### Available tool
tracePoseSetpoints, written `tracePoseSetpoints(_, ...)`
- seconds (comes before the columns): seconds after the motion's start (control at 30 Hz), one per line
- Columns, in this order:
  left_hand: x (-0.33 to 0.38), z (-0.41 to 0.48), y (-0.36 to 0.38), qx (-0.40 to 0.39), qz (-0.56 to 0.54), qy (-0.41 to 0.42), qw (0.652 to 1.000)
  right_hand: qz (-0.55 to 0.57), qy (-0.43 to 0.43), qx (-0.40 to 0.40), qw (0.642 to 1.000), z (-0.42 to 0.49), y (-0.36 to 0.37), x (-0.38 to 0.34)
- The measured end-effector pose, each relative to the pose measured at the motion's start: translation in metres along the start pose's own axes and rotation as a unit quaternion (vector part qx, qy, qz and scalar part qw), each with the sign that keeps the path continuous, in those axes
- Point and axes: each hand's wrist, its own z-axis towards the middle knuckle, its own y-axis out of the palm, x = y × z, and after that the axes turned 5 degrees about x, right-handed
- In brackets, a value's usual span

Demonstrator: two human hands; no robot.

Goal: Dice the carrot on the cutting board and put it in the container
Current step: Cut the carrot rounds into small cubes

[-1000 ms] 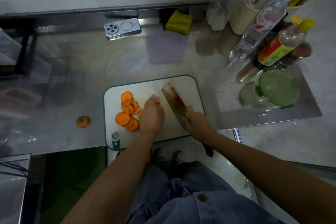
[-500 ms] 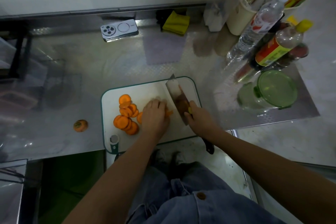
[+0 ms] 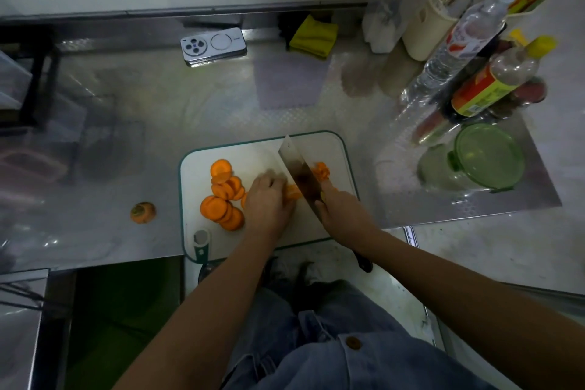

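Board (image 3: 336, 149): white with a green edge, flat on the steel counter (image 3: 190, 104) at its near side, in front of the person.

Slices (image 3: 223, 199): orange rounds, heaped and overlapping on the board's left half, just left of the left hand.

Carrot (image 3: 292, 192): the piece being cut, mid-board, between the left hand and the blade, mostly covered by fingers.

Bits (image 3: 321, 171): small orange pieces on the board, just right of the blade.

Left hand (image 3: 269, 204): palm down over the board, fingers curled onto the carrot and holding it in place. The fingertips are blurred.

Right hand (image 3: 343, 212): wrapped firmly round the knife handle at the heel of the blade. The dark handle end sticks out behind the wrist, past the board's near edge.

Knife (image 3: 300, 172): broad cleaver, blade running diagonally from the right hand toward the board's far edge. Whether its edge meets the board cannot be told.

Container (image 3: 487, 157): round, clear, green-lidded, on the counter well right of the board, beside the bottles (image 3: 497, 82).

Stub (image 3: 143, 212): carrot top, alone on the counter left of the board.

Phone (image 3: 213, 46) and yellow cloth (image 3: 313, 36): far side of the counter, apart from each other.
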Motion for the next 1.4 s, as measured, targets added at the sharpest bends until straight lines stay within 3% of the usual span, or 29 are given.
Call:
tracePoseSetpoints(0.33,-0.001,0.002,0.005,0.026,-0.02,-0.015,0.999,-0.082,0.03,-0.008,0.996,0.006,0.013,-0.011)
tracePoseSetpoints(0.63,-0.001,0.001,0.005,0.035,-0.034,-0.03,0.998,-0.041,-0.004,0.007,0.999,0.012,0.001,-0.013)
tracePoseSetpoints(0.97,-0.006,-0.001,0.007,0.053,-0.05,-0.028,0.997,-0.048,0.024,-0.009,0.999,0.008,0.009,-0.012)
tracePoseSetpoints(1.4,0.0,0.0,0.001,0.03,-0.025,-0.043,0.998,-0.044,-0.005,0.013,0.999,0.02,0.007,-0.012)
